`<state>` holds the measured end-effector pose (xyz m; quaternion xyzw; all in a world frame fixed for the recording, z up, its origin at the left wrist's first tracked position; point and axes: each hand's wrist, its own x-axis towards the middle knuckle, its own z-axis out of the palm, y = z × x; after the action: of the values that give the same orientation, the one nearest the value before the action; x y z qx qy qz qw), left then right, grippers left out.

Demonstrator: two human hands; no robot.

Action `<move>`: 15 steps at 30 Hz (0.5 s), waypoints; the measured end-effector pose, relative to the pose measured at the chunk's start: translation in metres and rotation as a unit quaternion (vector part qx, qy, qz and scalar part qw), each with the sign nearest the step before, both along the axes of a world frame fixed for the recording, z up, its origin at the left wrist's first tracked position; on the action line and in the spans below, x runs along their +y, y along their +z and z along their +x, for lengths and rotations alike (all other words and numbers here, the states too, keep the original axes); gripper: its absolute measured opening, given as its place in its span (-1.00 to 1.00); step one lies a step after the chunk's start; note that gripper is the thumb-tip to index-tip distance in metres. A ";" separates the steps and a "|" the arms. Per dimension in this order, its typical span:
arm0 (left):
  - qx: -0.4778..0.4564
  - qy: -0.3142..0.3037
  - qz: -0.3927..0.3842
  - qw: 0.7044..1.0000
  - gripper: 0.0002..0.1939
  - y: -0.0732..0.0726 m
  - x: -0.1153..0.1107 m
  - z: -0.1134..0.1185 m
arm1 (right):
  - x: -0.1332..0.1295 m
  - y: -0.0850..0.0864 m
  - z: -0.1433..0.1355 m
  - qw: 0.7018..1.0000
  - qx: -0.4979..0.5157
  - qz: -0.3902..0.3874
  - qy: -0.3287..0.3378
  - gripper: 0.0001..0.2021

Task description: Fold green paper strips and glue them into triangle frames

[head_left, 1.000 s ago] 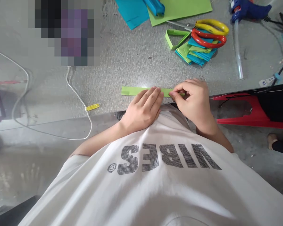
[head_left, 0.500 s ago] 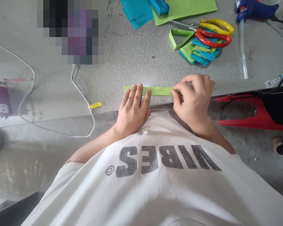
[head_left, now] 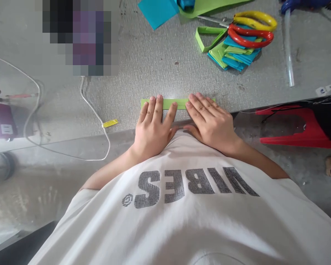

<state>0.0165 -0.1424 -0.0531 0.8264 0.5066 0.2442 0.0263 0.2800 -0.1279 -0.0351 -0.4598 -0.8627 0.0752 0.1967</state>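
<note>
A narrow green paper strip (head_left: 169,104) lies flat along the front edge of the table. My left hand (head_left: 153,127) rests on its left part, the fingers stretched out and spread. On the right part lies my right hand (head_left: 211,121), fingers extended and pressing the paper down; they cover much of that end. Beyond the strip, scissors (head_left: 249,31) with one yellow and one red handle lie on a pile of folded green and blue paper pieces (head_left: 237,60). Beside them stands a folded green paper loop (head_left: 205,38).
Blue paper (head_left: 157,13) and a green sheet (head_left: 209,7) lie at the back. A blue glue gun (head_left: 295,5) with a clear glue stick (head_left: 289,51) is at the right. A white cable (head_left: 92,105) hangs over the table edge. Below the right edge is a red stool (head_left: 311,129).
My right hand has gone from pinching the strip's right end to lying flat on it, a little further left. My left hand stays spread on the paper.
</note>
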 end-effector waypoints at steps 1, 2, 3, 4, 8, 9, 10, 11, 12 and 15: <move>-0.006 0.001 -0.006 1.000 -0.32 0.001 0.001 -0.002 | -0.001 0.001 0.005 1.000 0.002 -0.002 -0.013 -0.38; -0.011 0.001 -0.011 1.000 -0.31 0.001 0.002 -0.004 | -0.002 0.001 0.010 1.000 0.004 -0.003 -0.025 -0.39; -0.016 0.000 -0.014 1.000 -0.31 0.001 0.002 -0.007 | -0.002 0.000 0.014 0.999 0.008 -0.003 -0.034 -0.40; -0.020 0.000 -0.012 1.000 -0.31 0.001 0.002 -0.009 | -0.002 -0.001 0.017 0.999 0.015 -0.003 -0.041 -0.44; -0.015 0.027 0.060 0.998 -0.48 -0.007 -0.002 -0.016 | -0.002 -0.007 0.023 0.997 0.056 0.023 -0.051 -0.62; -0.015 0.033 0.084 0.996 -0.55 -0.009 -0.003 -0.018 | -0.001 -0.008 0.023 0.996 0.066 0.039 -0.055 -0.66; -0.019 0.036 0.106 0.994 -0.62 -0.011 -0.004 -0.018 | -0.001 -0.008 0.023 0.994 0.074 0.056 -0.062 -0.69; -0.026 0.035 0.124 0.991 -0.67 -0.013 -0.005 -0.019 | -0.002 -0.008 0.023 0.992 0.077 0.071 -0.071 -0.72; -0.035 0.032 0.136 0.990 -0.71 -0.014 -0.005 -0.020 | -0.002 -0.007 0.023 0.990 0.074 0.082 -0.082 -0.74; -0.048 0.022 0.144 0.988 -0.76 -0.014 -0.003 -0.020 | -0.002 -0.003 0.024 0.989 0.047 0.091 -0.107 -0.77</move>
<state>-0.0038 -0.1452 -0.0676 0.7975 0.4827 0.3542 -0.0741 0.3043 -0.1300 -0.0377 -0.5260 -0.8014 -0.0035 0.2847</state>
